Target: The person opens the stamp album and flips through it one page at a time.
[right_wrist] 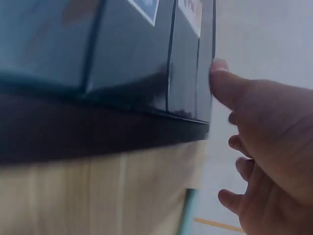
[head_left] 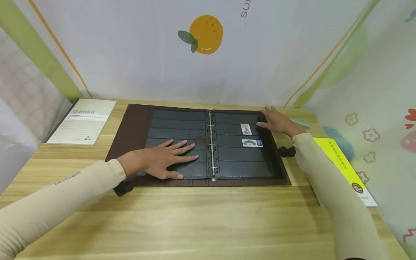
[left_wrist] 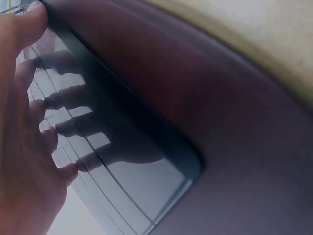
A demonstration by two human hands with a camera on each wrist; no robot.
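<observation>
A brown ring-bound stamp album (head_left: pixel 136 115) lies open on the wooden table, its black pages divided into horizontal strip pockets. Two stamps, a small upright one (head_left: pixel 246 129) and a wider blue-and-white one (head_left: pixel 252 143), sit in pockets of the right page (head_left: pixel 243 168). My left hand (head_left: pixel 159 160) rests with spread fingers on the lower left page; in the left wrist view, the fingers reflect in the glossy pockets. At the right page's upper outer corner is my right hand (head_left: pixel 276 121). Its thumb (right_wrist: pixel 224 81) reaches the page edge, the other fingers loosely bent beyond it.
Metal rings (head_left: pixel 212 144) run down the album's middle. A "Gambit" notepad (head_left: pixel 82 122) lies at the back left. On the right, a yellow-and-white book (head_left: pixel 341 162) is partly under my right sleeve. A teal object (head_left: pixel 300 124) lies behind my right wrist. Printed curtains stand behind the table.
</observation>
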